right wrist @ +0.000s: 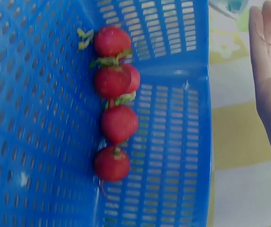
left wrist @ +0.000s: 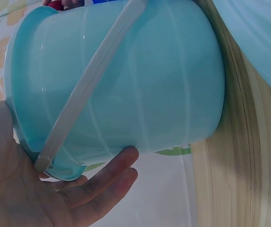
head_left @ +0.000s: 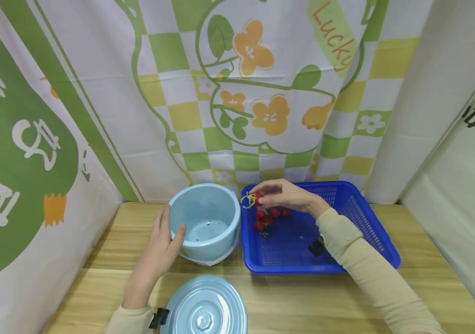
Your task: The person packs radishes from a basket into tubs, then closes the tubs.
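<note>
In the head view my left hand grips the rim of a light blue bucket, thumb over the edge and fingers along the outside. The left wrist view shows the bucket's pale carrying handle hanging across its side. My right hand pinches a red radish with short yellow-green stems, just above the left rim of a blue plastic basket. Several more radishes lie on the basket's floor against its wall. Small dark specks are on the bucket's bottom.
A round light blue lid lies on the wooden table in front of the bucket. The basket stands right beside the bucket. Behind them hangs a patterned curtain, and more cloth closes off both sides.
</note>
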The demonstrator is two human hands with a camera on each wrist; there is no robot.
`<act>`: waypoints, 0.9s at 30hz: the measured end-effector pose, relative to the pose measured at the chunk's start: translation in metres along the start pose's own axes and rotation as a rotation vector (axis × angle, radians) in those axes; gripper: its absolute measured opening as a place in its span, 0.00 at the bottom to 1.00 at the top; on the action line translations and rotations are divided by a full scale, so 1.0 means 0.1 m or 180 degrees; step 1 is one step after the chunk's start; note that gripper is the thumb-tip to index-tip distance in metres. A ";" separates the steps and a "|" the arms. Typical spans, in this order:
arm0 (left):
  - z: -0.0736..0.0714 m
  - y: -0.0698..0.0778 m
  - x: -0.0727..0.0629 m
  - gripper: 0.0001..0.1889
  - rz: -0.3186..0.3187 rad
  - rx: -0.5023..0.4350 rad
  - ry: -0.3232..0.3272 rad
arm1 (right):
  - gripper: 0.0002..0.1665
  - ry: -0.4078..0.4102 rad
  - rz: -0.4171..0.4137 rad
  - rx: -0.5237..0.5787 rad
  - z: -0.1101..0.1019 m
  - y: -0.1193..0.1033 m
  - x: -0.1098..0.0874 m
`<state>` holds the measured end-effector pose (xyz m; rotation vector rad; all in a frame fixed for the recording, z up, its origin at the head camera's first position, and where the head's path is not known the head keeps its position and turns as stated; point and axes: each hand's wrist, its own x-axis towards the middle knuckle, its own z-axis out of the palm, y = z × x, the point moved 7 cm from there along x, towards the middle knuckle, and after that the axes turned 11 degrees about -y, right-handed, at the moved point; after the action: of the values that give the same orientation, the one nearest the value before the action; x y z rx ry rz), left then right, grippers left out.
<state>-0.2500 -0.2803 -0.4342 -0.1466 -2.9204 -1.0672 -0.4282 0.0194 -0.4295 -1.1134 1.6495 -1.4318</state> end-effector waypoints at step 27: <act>0.03 -0.04 0.00 0.44 -0.0020 -0.0009 0.0017 | 0.24 0.0137 -0.0416 0.0668 0.42 -0.18 0.38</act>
<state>-0.2506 -0.2816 -0.4390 -0.1343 -2.9167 -1.0710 -0.4029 -0.0332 -0.4170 -1.0932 1.4380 -1.6807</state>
